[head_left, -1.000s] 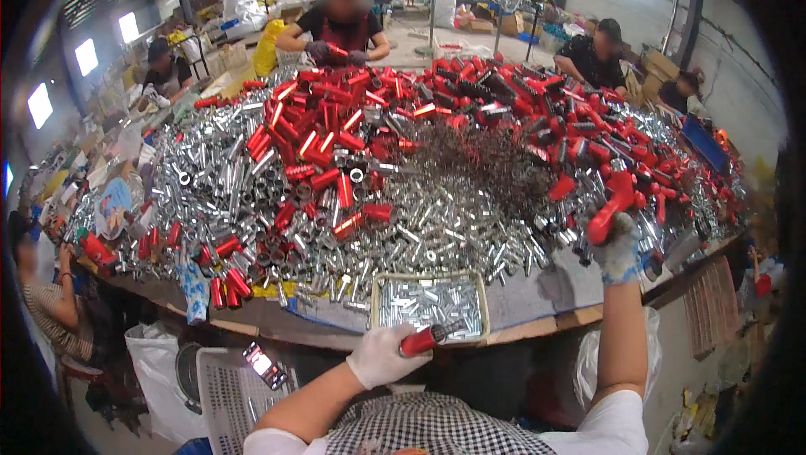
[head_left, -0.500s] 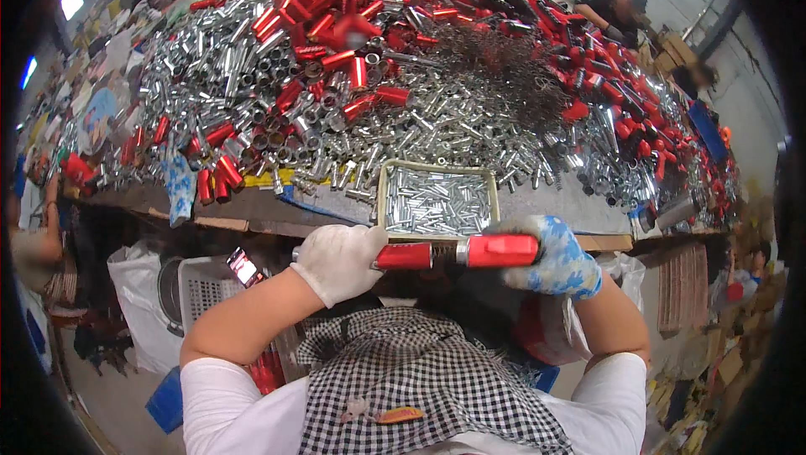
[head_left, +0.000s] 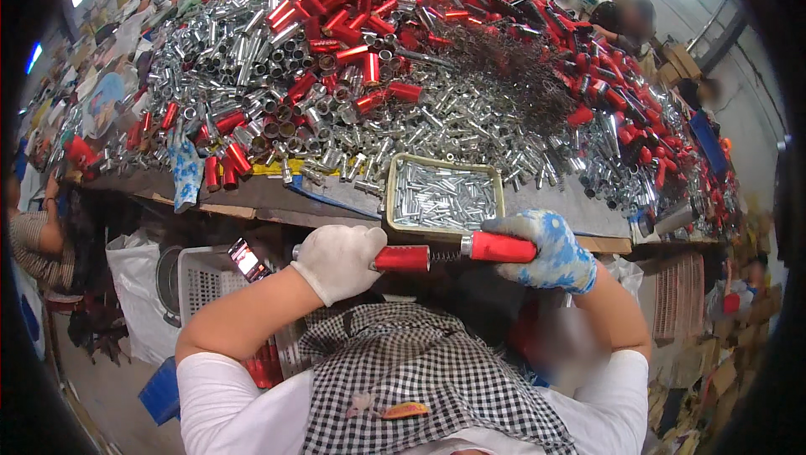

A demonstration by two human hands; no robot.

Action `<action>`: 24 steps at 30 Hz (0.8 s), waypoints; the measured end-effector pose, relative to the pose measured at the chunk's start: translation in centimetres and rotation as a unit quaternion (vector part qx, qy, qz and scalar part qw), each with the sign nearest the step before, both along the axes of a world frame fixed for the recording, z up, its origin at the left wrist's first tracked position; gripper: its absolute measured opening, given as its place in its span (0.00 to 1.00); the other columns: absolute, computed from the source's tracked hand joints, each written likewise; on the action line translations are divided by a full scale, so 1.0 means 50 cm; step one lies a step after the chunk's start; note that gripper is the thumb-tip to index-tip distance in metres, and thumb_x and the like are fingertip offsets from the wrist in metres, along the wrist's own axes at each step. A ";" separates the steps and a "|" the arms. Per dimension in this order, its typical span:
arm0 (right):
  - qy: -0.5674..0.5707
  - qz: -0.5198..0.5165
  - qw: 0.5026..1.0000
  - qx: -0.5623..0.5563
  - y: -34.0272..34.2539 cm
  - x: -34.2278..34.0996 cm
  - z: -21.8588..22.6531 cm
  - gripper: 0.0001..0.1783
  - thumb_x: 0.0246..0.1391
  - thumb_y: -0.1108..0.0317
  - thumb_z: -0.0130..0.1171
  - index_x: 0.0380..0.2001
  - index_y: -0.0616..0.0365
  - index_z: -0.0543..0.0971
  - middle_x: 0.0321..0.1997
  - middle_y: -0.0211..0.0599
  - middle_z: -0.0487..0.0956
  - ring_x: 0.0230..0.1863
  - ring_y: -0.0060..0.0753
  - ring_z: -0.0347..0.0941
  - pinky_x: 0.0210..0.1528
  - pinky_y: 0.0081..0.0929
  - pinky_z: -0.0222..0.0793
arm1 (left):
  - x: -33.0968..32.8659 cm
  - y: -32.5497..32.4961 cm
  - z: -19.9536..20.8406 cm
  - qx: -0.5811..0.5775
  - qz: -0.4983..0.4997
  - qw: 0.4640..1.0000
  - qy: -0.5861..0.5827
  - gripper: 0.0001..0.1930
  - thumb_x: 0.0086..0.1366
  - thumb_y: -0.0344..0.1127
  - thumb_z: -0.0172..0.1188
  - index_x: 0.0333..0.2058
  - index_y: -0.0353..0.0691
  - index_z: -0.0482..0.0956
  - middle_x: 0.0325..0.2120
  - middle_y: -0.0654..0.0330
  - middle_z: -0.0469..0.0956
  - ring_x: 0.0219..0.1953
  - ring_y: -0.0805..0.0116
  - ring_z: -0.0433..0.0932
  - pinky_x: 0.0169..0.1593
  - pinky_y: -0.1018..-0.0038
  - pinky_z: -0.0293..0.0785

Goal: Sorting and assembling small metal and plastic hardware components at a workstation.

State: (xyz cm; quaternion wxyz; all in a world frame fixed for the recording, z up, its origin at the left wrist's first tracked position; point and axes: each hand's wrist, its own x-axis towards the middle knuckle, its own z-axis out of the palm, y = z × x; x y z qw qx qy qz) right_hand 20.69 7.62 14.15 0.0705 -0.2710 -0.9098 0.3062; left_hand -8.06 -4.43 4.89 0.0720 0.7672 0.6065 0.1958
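In a white glove, my left hand (head_left: 338,262) is wrapped round a red tube (head_left: 403,258), with a bit of metal showing past the glove's far left side. My right hand (head_left: 552,255), gloved in white and blue floral cloth, grips a red sleeve (head_left: 504,247) with a silver collar on its inner end. A thin coil spring (head_left: 446,257) bridges the gap between the two red parts, which are roughly in line. They are held level in front of the table edge, just below a shallow tray (head_left: 390,201) of small silver pins. The gloves hide the outer ends.
Behind the tray rises a heap of silver metal fittings (head_left: 428,132), with red tubes (head_left: 344,27) on top and dark springs (head_left: 512,69) at right. A floral glove (head_left: 185,171) lies at the table's left edge. Below stand a white crate (head_left: 201,279) and a phone (head_left: 248,259). Other people sit around.
The red sleeve in my right hand has drawn slightly away from the tube, so more of the spring shows between them. The view has shifted a little.
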 end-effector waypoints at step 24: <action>0.145 0.449 0.754 0.457 -0.018 -0.068 -0.043 0.23 0.47 0.62 0.57 0.49 0.49 0.79 0.33 0.32 0.75 0.32 0.30 0.75 0.41 0.34 0.77 | 0.012 0.025 0.001 -0.533 -0.241 0.784 -0.208 0.15 0.52 0.41 0.68 0.28 0.34 0.76 0.19 0.62 0.75 0.20 0.72 0.74 0.23 0.72 0.71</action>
